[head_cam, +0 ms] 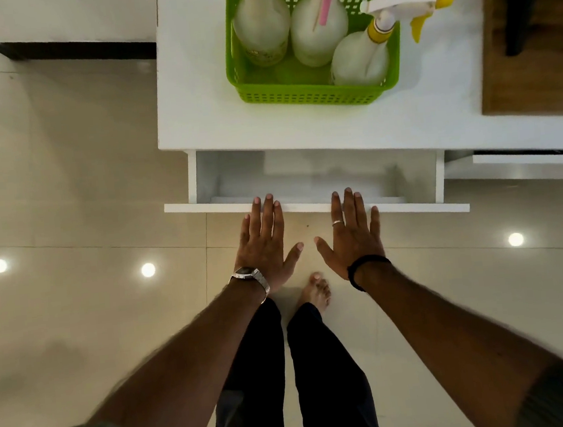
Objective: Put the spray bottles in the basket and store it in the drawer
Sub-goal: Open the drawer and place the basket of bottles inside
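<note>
A green plastic basket [299, 96] stands on the white desk top [201, 111]. Three pale spray bottles stand upright in it: one with a red top [262, 26], one with a pink trigger [319, 27], one with a yellow nozzle [366, 53]. Below the desk edge a white drawer [317, 175] is pulled partly open and looks empty inside. My left hand [265, 242] and my right hand [352, 234] are flat with fingers spread, fingertips at the drawer's front panel [204, 207]. Neither hand holds anything.
Glossy beige floor tiles [65, 199] surround the desk on the left and front. A second drawer front [522, 159] sits to the right. A wooden surface [528, 79] and a dark chair leg [516, 18] lie at the far right. My legs and a bare foot [317, 292] are under my hands.
</note>
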The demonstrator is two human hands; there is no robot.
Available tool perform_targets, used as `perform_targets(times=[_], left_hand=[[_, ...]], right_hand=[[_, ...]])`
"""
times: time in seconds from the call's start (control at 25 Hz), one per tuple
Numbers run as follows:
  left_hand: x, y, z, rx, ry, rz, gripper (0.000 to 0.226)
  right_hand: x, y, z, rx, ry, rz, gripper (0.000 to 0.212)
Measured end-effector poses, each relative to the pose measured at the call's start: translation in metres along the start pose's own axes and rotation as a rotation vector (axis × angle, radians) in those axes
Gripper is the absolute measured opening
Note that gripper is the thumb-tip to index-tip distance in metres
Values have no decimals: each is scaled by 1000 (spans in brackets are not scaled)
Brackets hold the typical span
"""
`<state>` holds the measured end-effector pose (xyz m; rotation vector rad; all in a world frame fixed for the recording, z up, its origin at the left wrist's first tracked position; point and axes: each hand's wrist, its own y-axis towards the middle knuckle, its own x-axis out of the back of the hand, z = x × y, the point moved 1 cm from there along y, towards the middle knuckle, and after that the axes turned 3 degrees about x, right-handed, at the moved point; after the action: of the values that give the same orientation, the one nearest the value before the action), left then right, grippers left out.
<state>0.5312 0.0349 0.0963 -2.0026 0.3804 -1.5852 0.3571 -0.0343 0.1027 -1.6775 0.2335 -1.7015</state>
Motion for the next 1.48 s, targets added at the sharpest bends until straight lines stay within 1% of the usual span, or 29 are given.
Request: perform_targets(times=[0.28,0.48,0.64,0.84,1.16,1.28,1.48], left_hand=[[-26,-54,-4,10,-13,65,88],[-42,-88,-13,47,-34,102,89],[-52,-109,-19,72,-40,123,89],[-67,-136,-20,88,-39,172,89],[-81,-168,-22,92,-35,192,86],[-89,-179,-24,99,-36,230,87],[-91,-188,-24,104,-38,260,87]], right_hand=[[-30,-52,6,16,55,31,88],[-48,-86,11,2,104,67,83],[-59,-109,11,6,122,89,86],[-75,-134,15,-14,100,169,87],[-96,-163,17,-36,110,232,88],[-104,-174,19,-39,98,256,89],[-110,-184,20,-31,99,255,89]])
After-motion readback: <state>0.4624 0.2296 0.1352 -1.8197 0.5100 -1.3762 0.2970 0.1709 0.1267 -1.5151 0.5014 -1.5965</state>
